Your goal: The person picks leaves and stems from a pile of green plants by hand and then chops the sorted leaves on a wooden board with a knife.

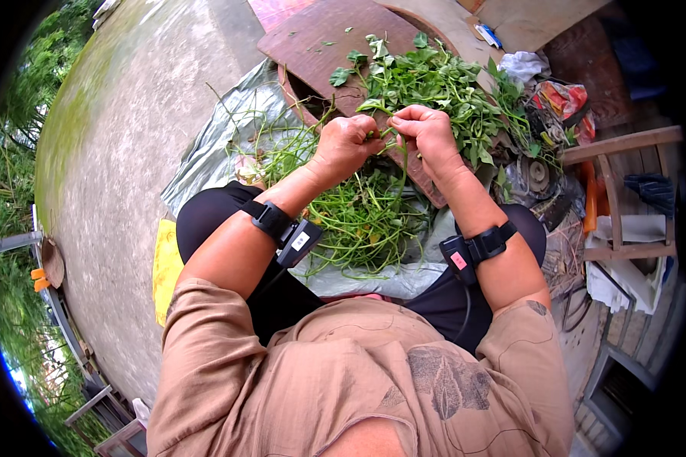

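My left hand (pixel 349 143) is closed around thin green stems, just over the near edge of a brown wooden board (pixel 326 43). Close beside it, my right hand (pixel 429 134) pinches a green stem (pixel 403 165) between thumb and fingertips, and its lower part hangs down. A heap of picked green leafy tips (pixel 440 80) covers the right part of the board. Below my hands, between my knees, lies a tangled pile of green stems (pixel 366 228) on a silvery plastic sheet (pixel 211 143). My fingers hide where the held stems meet.
The board rests across a round brown tub (pixel 294 94). To the right are a wooden chair frame (pixel 611 200), a red plastic bag (pixel 571 103) and a white bag (pixel 523 65). Concrete ground (pixel 126 171) stretches left, with a yellow cloth or bag (pixel 167 268) by my left knee.
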Available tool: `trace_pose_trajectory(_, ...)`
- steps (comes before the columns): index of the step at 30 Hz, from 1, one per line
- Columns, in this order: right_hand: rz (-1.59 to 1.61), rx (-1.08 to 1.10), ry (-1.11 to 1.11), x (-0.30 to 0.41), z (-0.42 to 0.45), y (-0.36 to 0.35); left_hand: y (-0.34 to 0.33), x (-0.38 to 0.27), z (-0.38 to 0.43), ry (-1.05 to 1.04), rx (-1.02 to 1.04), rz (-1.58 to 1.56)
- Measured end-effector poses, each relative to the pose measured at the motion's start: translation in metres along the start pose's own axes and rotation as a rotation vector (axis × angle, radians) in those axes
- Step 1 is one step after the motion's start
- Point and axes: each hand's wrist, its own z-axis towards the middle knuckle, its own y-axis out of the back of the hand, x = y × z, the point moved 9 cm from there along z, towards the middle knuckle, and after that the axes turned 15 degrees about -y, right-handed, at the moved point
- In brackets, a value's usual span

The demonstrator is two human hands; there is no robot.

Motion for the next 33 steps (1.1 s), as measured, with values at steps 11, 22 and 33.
trace_pose_trajectory(11, -0.674, -0.113, -0.098, -0.008, 0.012, 0.02, 0.026, 0.041, -0.021, 0.441, 0.021, -0.281)
trace_pose_trajectory(22, -1.166, -0.39, 0.773, 0.019, -0.023, -0.028, -0.027, 0.039, -0.048, 0.743, 0.019, -0.729)
trace_pose_trajectory(33, -0.265, -0.228, 0.217, 0.014, 0.002, 0.01, -0.029, 0.042, -0.022, 0.736, -0.347, -1.433)
